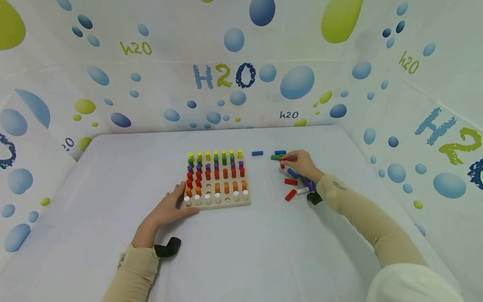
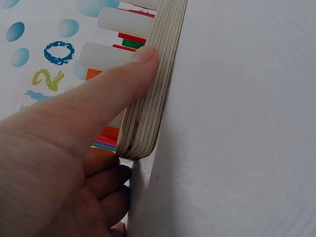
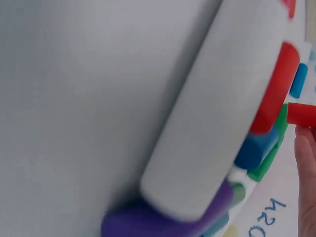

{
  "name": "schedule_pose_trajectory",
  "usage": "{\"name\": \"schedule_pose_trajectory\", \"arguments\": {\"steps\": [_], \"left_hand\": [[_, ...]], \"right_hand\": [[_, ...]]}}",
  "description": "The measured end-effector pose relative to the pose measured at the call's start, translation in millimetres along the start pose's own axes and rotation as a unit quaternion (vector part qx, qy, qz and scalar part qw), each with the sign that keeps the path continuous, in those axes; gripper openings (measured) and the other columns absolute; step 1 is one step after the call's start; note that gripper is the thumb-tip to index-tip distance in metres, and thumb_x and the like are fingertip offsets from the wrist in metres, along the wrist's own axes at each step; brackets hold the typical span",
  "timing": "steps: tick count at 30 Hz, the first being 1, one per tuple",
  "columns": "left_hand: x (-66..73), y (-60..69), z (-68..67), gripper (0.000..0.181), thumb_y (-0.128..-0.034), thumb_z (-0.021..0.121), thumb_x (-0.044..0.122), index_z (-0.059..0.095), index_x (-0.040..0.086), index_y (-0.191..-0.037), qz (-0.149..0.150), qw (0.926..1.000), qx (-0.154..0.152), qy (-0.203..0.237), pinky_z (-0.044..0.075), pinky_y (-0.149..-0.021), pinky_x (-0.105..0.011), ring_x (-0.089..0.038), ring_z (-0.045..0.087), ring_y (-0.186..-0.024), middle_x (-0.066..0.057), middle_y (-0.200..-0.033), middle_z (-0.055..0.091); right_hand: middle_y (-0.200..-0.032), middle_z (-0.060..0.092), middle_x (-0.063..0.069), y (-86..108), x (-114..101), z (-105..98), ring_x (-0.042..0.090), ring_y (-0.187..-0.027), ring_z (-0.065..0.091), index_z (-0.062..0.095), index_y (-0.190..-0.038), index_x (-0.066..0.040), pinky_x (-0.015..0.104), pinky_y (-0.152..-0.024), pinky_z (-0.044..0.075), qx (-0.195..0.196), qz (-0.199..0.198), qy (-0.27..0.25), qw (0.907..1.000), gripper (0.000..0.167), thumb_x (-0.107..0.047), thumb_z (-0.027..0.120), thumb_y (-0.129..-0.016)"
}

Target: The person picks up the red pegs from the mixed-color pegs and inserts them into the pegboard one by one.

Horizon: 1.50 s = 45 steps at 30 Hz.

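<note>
A wooden pegboard (image 1: pixel 237 204) stands mid-table with rows of yellow, green, purple, red, orange and white pegs; a few bare holes show in its front rows. My left hand (image 1: pixel 166 209) grips its near left corner. In the left wrist view the thumb (image 2: pixel 111 94) presses the layered edge (image 2: pixel 165 64) while the other fingers bend beside the corner. To the right of the board, my right hand (image 1: pixel 303 164) pinches a red peg (image 1: pixel 282 164) above the loose pegs. That red peg (image 3: pixel 301 114) also shows at the right wrist view's edge, at the fingertips.
Loose pegs lie right of the board: a blue peg (image 1: pixel 257 153), a green peg (image 1: pixel 276 157), red pegs (image 1: pixel 291 181), a white peg (image 1: pixel 302 191) and purple ones partly hidden by my right arm. A printed cloth backdrop (image 1: pixel 170 92) rises behind the white table (image 1: pixel 245 251).
</note>
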<state>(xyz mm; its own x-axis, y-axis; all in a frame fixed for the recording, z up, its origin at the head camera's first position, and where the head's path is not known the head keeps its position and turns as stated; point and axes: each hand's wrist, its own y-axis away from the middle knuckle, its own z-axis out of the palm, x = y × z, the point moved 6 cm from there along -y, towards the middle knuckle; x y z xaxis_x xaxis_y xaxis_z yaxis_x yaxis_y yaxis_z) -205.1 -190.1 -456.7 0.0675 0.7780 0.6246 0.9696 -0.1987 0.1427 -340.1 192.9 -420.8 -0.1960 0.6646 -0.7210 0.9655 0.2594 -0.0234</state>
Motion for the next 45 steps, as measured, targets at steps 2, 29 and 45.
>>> {"name": "schedule_pose_trajectory", "arguments": {"steps": [2,29,45], "left_hand": [[0.4,0.0,-0.4,0.105,-0.0753,0.068,0.051,0.01,-0.003,-0.145,0.002,1.0,0.001,0.001,0.004,-0.109,-0.054,-0.039,0.005,-0.136,-0.023,-0.149,0.009],[2.3,1.1,-1.4,0.105,-0.0752,0.069,0.05,0.009,-0.001,-0.145,-0.005,1.0,-0.002,0.003,0.004,-0.108,-0.056,-0.041,0.004,-0.136,-0.024,-0.149,0.008],[2.8,1.8,-1.4,0.106,-0.0749,0.068,0.052,0.009,-0.001,-0.145,-0.011,0.9999,-0.004,0.001,0.005,-0.107,-0.057,-0.042,0.004,-0.135,-0.025,-0.149,0.008]], "right_hand": [[-0.104,0.065,0.014,1.0,-0.7,2.1,0.026,-0.096,0.059,0.065,-0.107,-0.002,0.037,-0.084,0.051,0.0,0.016,-0.017,0.9997,0.027,-0.02,0.063,-0.088],[-0.106,0.065,0.009,-0.4,-60.3,59.2,0.022,-0.095,0.06,0.064,-0.112,-0.006,0.031,-0.086,0.05,-0.067,0.017,-0.14,0.9878,0.028,-0.018,0.063,-0.087],[-0.103,0.066,0.008,0.1,-87.5,76.3,0.019,-0.092,0.062,0.065,-0.109,-0.006,0.028,-0.082,0.052,-0.075,0.011,-0.135,0.9879,0.026,-0.017,0.065,-0.085]]}}
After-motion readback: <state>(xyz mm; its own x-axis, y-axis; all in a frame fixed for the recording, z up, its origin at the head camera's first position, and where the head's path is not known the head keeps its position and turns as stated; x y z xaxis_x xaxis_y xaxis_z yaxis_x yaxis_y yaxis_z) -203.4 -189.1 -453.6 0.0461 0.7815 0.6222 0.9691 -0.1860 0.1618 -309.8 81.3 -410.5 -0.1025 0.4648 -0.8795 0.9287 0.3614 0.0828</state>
